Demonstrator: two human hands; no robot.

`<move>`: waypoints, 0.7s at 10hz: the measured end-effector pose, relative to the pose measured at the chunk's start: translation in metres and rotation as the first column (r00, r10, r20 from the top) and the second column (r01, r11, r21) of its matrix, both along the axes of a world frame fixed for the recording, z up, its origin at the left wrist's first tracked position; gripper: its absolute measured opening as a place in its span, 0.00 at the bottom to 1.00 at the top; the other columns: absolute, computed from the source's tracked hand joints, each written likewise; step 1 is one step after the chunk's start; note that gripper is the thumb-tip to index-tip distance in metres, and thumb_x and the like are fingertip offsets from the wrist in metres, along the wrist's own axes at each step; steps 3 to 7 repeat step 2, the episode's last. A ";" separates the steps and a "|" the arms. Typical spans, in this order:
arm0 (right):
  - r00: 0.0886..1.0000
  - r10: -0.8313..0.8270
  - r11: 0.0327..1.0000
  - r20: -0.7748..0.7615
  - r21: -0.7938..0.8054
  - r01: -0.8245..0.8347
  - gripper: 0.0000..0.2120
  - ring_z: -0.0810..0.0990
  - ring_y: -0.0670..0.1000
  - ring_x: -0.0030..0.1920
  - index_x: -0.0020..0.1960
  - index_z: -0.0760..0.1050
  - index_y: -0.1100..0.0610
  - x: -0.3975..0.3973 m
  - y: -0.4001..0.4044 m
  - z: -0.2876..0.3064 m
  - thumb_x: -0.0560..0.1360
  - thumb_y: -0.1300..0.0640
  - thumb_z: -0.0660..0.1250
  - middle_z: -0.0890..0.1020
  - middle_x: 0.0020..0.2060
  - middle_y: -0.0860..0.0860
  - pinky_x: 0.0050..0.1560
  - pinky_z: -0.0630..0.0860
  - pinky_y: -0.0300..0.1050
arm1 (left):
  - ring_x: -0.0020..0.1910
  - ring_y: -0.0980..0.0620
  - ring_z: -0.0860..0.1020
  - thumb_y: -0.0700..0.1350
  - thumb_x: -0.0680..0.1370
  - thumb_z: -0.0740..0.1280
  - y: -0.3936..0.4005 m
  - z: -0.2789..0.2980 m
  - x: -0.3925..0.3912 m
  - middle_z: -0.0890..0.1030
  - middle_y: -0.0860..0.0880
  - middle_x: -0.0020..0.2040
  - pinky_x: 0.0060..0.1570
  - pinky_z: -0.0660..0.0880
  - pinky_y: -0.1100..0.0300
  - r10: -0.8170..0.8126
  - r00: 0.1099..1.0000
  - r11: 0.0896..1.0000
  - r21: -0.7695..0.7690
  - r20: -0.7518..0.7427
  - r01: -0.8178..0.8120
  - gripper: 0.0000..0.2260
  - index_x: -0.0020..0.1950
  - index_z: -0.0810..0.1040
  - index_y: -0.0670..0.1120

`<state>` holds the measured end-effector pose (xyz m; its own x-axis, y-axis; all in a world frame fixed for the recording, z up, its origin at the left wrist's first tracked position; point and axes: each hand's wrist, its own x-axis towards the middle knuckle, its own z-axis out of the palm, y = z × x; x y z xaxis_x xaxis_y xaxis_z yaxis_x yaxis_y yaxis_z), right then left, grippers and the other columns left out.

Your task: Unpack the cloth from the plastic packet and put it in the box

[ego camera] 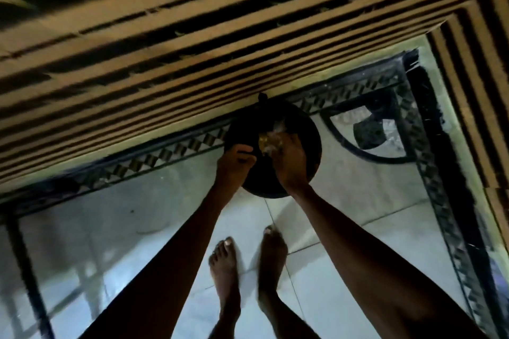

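A dark round bundle (308, 146), apparently the black cloth, is held up over the glass table, just in front of the cardboard. My left hand (235, 164) is closed on its left edge. My right hand (290, 165) pinches crinkled clear plastic packet (271, 139) with a yellowish patch, lying against the top of the bundle. The frame is blurred, and I cannot tell whether the cloth is inside the plastic or out of it. Brown cardboard box walls (192, 49) fill the top of the view.
A glass tabletop (110, 228) in a black patterned metal frame (429, 173) lies under my arms. My bare feet (248, 264) and white floor tiles show through it. More cardboard edges (484, 91) run down the right side.
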<state>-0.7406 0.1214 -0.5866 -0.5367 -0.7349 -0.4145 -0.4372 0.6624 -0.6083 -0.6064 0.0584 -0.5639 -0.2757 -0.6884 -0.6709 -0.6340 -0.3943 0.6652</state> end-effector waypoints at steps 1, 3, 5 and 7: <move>0.963 0.268 0.958 0.037 0.092 -0.270 0.31 0.73 0.61 0.67 0.73 0.64 0.53 -0.010 0.002 -0.038 0.71 0.47 0.55 0.71 0.70 0.57 0.59 0.76 0.57 | 0.47 0.45 0.82 0.44 0.72 0.69 -0.008 -0.026 0.008 0.84 0.45 0.47 0.46 0.77 0.52 -0.014 1.000 1.000 0.004 -0.022 0.014 0.09 0.50 0.78 0.53; 0.927 0.364 0.906 0.087 0.197 -0.374 0.37 0.68 0.64 0.70 0.77 0.56 0.49 -0.015 0.005 -0.020 0.69 0.44 0.59 0.61 0.76 0.57 0.59 0.76 0.59 | 0.44 0.46 0.79 0.45 0.71 0.70 -0.013 -0.017 0.013 0.81 0.44 0.46 0.43 0.73 0.56 0.015 0.999 0.999 0.034 -0.047 -0.013 0.08 0.49 0.77 0.51; 0.927 0.364 0.906 0.087 0.197 -0.374 0.37 0.68 0.64 0.70 0.77 0.56 0.49 -0.015 0.005 -0.020 0.69 0.44 0.59 0.61 0.76 0.57 0.59 0.76 0.59 | 0.44 0.46 0.79 0.45 0.71 0.70 -0.013 -0.017 0.013 0.81 0.44 0.46 0.43 0.73 0.56 0.015 0.999 0.999 0.034 -0.047 -0.013 0.08 0.49 0.77 0.51; 0.927 0.364 0.906 0.087 0.197 -0.374 0.37 0.68 0.64 0.70 0.77 0.56 0.49 -0.015 0.005 -0.020 0.69 0.44 0.59 0.61 0.76 0.57 0.59 0.76 0.59 | 0.44 0.46 0.79 0.45 0.71 0.70 -0.013 -0.017 0.013 0.81 0.44 0.46 0.43 0.73 0.56 0.015 0.999 0.999 0.034 -0.047 -0.013 0.08 0.49 0.77 0.51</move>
